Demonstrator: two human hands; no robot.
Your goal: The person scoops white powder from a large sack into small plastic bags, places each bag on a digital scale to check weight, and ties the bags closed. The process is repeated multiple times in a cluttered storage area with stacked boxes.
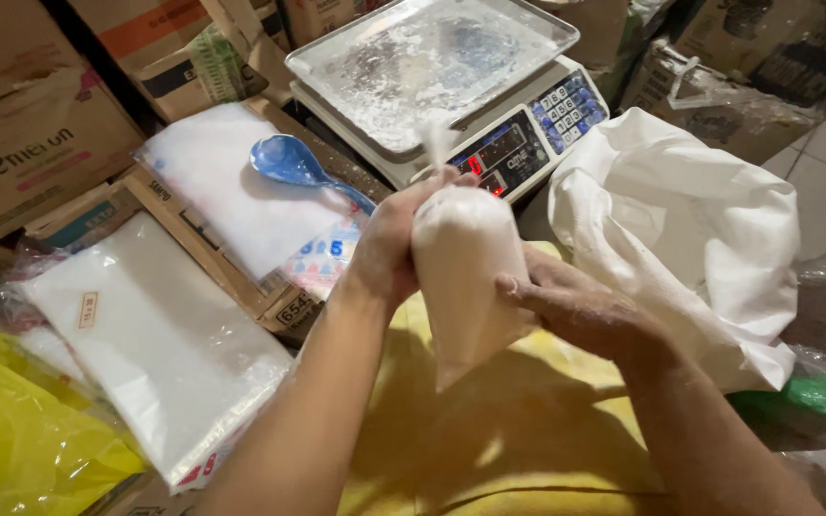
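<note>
I have a small clear bag [466,277] of white powder up in front of me, over the yellow sack [518,430] and just near of the scale [518,143]. My left hand [389,244] is closed around the bag's upper part, fingers wrapped at the neck where the loose plastic twists to a point. My right hand [576,306] lies half open against its right side, fingers pressed flat to the bulge, steadying more than gripping. The bag looks soft and slumping, with some weight for its size; thin film like this would likely be slick with the dust on my hands and could split if pinched hard. The neck above the fill is the safest hold, with a palm under the belly. A blue scoop [293,162] lies far left on a stack of flat bags [222,191]; the white sack [690,229] sits open at right.
</note>
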